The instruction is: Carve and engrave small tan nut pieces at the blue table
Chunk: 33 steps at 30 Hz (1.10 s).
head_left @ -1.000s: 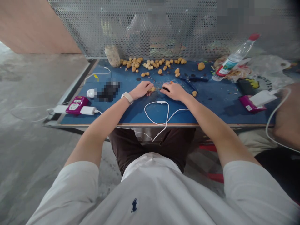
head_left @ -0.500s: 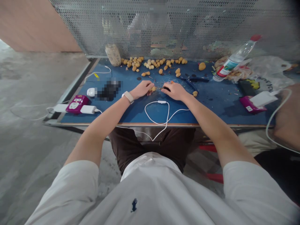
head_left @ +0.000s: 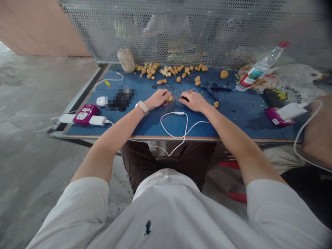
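Observation:
My left hand (head_left: 158,98), with a pale band on its wrist, is closed round a small tan gourd (head_left: 170,98) just above the blue tabletop. My right hand (head_left: 193,101) grips a thin tool with a dark handle (head_left: 184,98). The tool's slim shaft points left and meets or nearly meets the gourd; its tip is too small to make out. Right of my right hand lie dark blue-handled pliers (head_left: 214,95) with spread handles, and a small tan piece (head_left: 216,104) beside them. Several similar gourds (head_left: 166,71) lie along the back of the table.
A cloudy jar (head_left: 126,60) stands at the back left. A tilted bottle (head_left: 255,72) and plastic bags (head_left: 295,77) are at right. Purple socket blocks (head_left: 85,114) with white plugs flank the work area. A white cable (head_left: 186,124) loops over the front edge. Another person's arm (head_left: 317,131) shows at far right.
The camera view has shifted very slightly. Both hands, the gourd and the tool stay in almost the same place.

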### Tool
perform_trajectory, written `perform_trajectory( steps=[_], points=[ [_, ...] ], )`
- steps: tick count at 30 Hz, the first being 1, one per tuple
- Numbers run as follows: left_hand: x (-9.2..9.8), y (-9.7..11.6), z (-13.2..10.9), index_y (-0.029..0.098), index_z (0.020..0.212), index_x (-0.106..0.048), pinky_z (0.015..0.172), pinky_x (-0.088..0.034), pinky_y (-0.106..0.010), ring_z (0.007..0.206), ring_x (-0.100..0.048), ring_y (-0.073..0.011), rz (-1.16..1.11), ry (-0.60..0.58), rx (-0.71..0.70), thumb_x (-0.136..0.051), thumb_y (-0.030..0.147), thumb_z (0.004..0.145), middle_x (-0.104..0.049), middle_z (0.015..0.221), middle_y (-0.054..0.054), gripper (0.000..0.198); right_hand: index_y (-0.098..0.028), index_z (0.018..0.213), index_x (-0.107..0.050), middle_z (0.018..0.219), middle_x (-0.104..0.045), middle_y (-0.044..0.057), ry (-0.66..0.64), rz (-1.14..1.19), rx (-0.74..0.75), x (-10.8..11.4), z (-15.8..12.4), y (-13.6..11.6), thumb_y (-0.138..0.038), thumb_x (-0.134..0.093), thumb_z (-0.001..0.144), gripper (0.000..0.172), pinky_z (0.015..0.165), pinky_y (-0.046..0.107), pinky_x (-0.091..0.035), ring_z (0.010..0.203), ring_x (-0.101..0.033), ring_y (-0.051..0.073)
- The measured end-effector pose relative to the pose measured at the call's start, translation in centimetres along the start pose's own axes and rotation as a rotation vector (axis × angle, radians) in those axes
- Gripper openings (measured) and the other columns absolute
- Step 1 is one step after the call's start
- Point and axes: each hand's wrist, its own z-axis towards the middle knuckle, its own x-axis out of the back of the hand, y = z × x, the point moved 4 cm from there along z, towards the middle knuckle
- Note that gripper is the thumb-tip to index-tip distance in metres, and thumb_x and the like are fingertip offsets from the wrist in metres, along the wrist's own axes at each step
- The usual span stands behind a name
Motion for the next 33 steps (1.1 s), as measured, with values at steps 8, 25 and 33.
perform_trajectory(
  steps=[8,25,33],
  points=[
    [-0.10,-0.11,0.08,0.022,0.086,-0.061,0.065,-0.051,-0.024,0.060,-0.065,-0.0103,-0.003,0.010,-0.006,-0.058,0.013,0.135,-0.071,0.070,0.001,0.050,-0.022,0.137,-0.085,0.128,-0.092,0.023,0.006,-0.004,0.009,-0.14,0.08,0.06,-0.088,-0.028,0.127,0.088,0.103,0.054,-0.058,0.116,-0.081,0.047],
    [0.01,-0.31,0.02,0.021,0.088,-0.063,0.066,-0.053,-0.023,0.064,-0.068,-0.0102,-0.018,0.011,-0.005,-0.060,0.015,0.135,-0.075,0.075,-0.002,0.047,-0.023,0.143,-0.086,0.130,-0.093,0.023,-0.004,0.010,-0.023,0.13,-0.02,-0.13,-0.090,-0.028,0.127,0.090,0.099,0.054,-0.058,0.115,-0.081,0.048],
    [-0.06,0.10,-0.17,0.022,0.089,-0.062,0.065,-0.051,-0.022,0.063,-0.066,-0.0100,-0.018,0.014,0.003,-0.059,0.014,0.134,-0.073,0.074,0.000,0.046,-0.023,0.141,-0.086,0.133,-0.094,0.024,0.003,0.033,-0.022,0.16,-0.06,-0.28,-0.089,-0.030,0.127,0.089,0.107,0.057,-0.058,0.117,-0.082,0.048]
  ],
)
